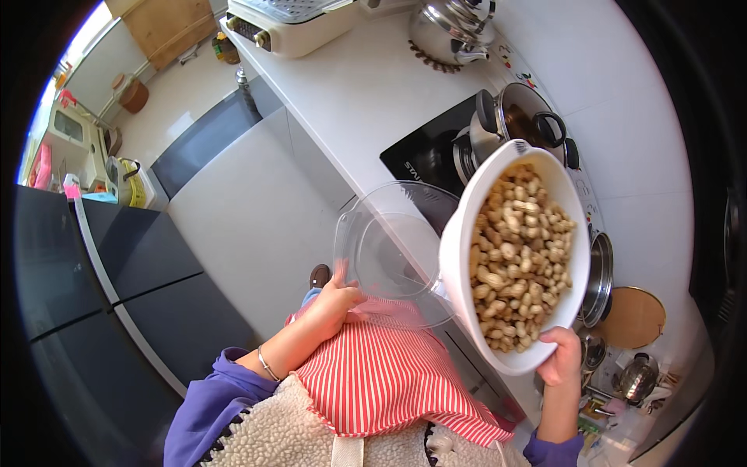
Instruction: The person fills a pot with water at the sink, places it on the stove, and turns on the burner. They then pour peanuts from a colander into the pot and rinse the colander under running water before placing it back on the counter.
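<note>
My left hand (340,303) holds a clear round plastic lid (388,257) by its edge, in front of my red-and-white striped apron (379,373). With my right hand (560,356) I grip the lower rim of a white plastic bowl (458,257), which is tilted so that its inside faces me. Unshelled peanuts (519,257) fill much of the bowl. The lid stands beside the bowl's left side, its right edge close to the bowl; whether they touch I cannot tell.
A black cooktop (432,157) on the white counter (350,99) carries a steel pot (496,125) with a glass lid. Further back are a steel kettle (446,29) and a cream-coloured appliance (297,29). Pans and a round board (633,318) stand at right. Dark cabinets (146,257) line the left.
</note>
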The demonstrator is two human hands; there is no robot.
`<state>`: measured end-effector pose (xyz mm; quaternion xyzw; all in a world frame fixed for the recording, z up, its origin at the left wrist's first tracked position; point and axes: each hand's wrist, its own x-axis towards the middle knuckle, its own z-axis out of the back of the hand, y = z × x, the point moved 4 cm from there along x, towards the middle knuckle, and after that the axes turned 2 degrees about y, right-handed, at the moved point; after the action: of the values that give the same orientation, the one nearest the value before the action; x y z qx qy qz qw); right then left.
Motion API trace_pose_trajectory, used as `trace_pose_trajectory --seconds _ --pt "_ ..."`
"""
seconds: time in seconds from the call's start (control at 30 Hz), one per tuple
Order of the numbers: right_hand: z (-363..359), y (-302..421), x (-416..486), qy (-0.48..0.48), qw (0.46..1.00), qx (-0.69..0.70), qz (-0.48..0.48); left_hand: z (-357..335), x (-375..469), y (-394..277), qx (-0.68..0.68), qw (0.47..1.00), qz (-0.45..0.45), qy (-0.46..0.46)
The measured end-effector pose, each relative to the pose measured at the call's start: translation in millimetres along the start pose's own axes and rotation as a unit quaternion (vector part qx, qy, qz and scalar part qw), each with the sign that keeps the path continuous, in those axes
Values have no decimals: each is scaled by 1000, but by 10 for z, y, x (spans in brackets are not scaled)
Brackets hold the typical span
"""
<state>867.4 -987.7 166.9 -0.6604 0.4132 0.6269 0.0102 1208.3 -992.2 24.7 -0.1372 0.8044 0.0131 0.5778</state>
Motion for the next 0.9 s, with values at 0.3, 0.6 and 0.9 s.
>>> trace_pose_trajectory --seconds 0.3,0.6,0.9 --pt "-178 130 -347 -49 995 -65 58 -115 -126 -78 28 998 -53 4" --pt "-45 -145 -257 -51 997 -64 -4 -125 -10 80 53 994 -85 43" --pt "209 -438 -89 -57 995 -62 -49 -615 10 -34 26 993 -72 91"
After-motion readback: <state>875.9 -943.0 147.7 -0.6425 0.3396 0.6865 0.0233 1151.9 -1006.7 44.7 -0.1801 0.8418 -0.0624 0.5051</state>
